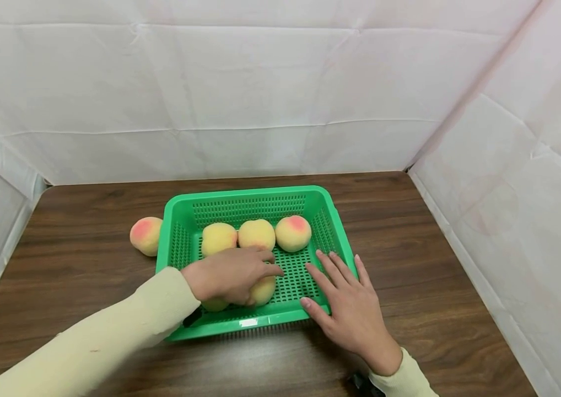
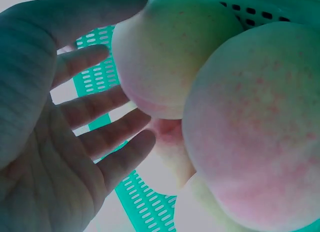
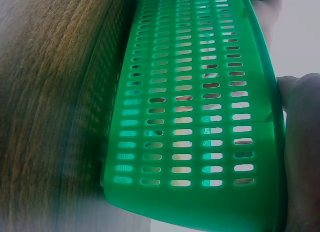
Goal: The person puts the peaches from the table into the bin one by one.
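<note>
A green plastic basket (image 1: pixel 255 193) holds several yellow-pink peaches. Three form the back row, among them a left peach (image 1: pixel 219 238) and a right peach (image 1: pixel 293 233). My left hand (image 1: pixel 235 274) reaches down inside, over a front-row peach (image 1: pixel 263 291). In the left wrist view, my thumb lies along the top of a peach (image 2: pixel 170 56). The other fingers (image 2: pixel 92 109) are extended and loosely spread beside it, some fingertips right at its skin. My right hand (image 1: pixel 347 309) rests on the basket's right front corner, fingers spread over the rim.
One more peach (image 1: pixel 146 236) sits on the brown wooden table (image 1: pixel 92 270), close against the basket's left side. White cloth walls (image 1: pixel 260 88) stand behind and at both sides. In the right wrist view, the basket's slotted side (image 3: pixel 185 106) rises from the tabletop.
</note>
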The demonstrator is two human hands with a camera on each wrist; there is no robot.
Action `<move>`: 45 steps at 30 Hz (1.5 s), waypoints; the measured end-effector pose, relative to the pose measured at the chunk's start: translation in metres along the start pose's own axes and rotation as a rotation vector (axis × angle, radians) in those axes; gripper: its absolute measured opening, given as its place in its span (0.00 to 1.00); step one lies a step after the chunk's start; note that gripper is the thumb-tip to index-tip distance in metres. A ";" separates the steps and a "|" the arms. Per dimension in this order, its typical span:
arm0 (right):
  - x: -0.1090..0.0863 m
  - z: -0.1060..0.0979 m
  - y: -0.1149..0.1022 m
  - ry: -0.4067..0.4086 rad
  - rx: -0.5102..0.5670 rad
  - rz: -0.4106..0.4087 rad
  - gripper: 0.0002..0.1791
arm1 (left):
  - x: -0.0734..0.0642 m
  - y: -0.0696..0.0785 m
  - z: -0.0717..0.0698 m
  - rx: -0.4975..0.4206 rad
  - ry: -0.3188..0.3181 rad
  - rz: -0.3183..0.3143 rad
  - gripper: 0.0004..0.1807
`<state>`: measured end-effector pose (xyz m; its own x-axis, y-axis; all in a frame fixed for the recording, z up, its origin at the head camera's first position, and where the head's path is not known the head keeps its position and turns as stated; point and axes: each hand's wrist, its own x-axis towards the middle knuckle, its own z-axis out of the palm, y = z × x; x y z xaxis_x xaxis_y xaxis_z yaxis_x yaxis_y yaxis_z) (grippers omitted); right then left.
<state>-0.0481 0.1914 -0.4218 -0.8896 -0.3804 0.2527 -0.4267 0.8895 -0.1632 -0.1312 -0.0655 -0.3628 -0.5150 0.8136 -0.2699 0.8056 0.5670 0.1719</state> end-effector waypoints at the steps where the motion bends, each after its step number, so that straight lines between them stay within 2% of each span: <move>1: 0.000 0.000 0.000 0.003 0.001 0.000 0.35 | -0.001 0.000 -0.001 0.003 0.008 0.004 0.35; 7: 0.000 0.001 0.000 0.006 0.001 0.003 0.35 | -0.007 0.000 -0.006 -0.002 0.096 0.009 0.39; 12: 0.000 0.001 0.000 0.002 0.001 0.008 0.35 | -0.014 -0.002 -0.010 -0.006 0.150 -0.024 0.41; 21: 0.002 0.000 0.002 -0.007 0.009 0.010 0.35 | -0.032 -0.014 -0.018 0.032 0.196 -0.128 0.43; 26: 0.003 0.000 0.003 0.003 0.010 -0.003 0.35 | -0.044 -0.021 -0.017 0.015 0.232 -0.209 0.44; 36: 0.003 0.001 0.002 -0.006 0.018 -0.007 0.35 | -0.082 -0.047 -0.025 0.068 0.204 -0.447 0.43; 42: 0.001 0.000 0.001 -0.006 0.018 -0.005 0.35 | -0.107 -0.067 -0.030 0.002 0.187 -0.537 0.46; 45: 0.001 0.001 0.001 -0.002 0.018 -0.006 0.35 | -0.115 -0.080 -0.028 -0.049 0.154 -0.584 0.47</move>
<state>-0.0491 0.1918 -0.4224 -0.8872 -0.3866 0.2517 -0.4352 0.8824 -0.1788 -0.1441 -0.2007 -0.3190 -0.9075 0.3728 -0.1934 0.3639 0.9279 0.0811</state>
